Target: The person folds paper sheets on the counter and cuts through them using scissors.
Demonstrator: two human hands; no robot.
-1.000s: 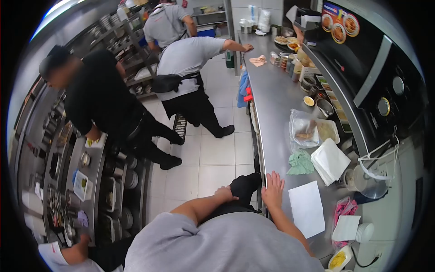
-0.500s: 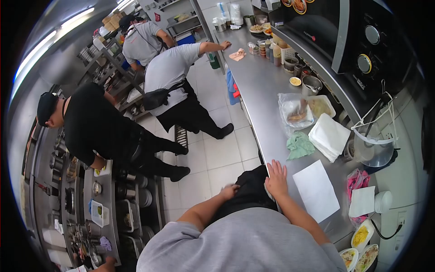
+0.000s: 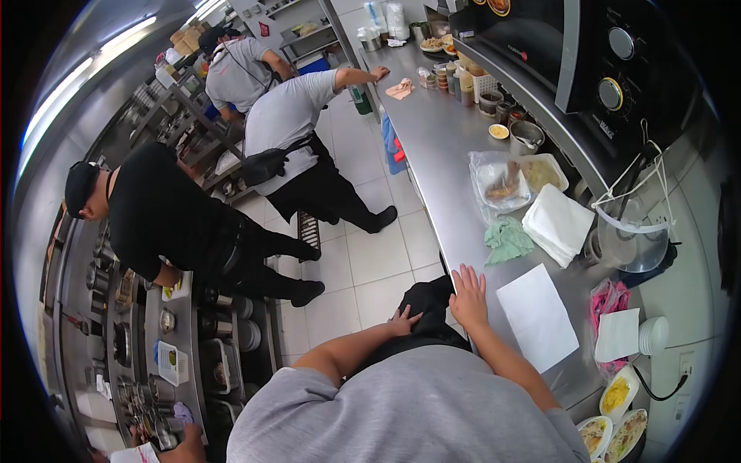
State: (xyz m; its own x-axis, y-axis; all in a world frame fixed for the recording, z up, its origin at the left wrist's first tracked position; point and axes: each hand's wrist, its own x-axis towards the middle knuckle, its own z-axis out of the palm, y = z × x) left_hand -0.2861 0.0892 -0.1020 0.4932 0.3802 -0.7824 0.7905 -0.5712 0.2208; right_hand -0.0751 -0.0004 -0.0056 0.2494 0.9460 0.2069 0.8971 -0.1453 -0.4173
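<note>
Lying near the right hand (image 3: 468,299) — white paper (image 3: 539,318), a green cloth (image 3: 508,240).

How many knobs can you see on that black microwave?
2: the upper knob and, below it, the yellow-ringed knob, both on the front of the black microwave.

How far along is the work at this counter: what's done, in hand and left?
The white dish already holds yellow food, so filling it looks done. Nothing appears held: the right hand is at the edge of the counter, the left against dark clothing. The bagged food may be left to deal with; overall progress I cannot tell.
</note>
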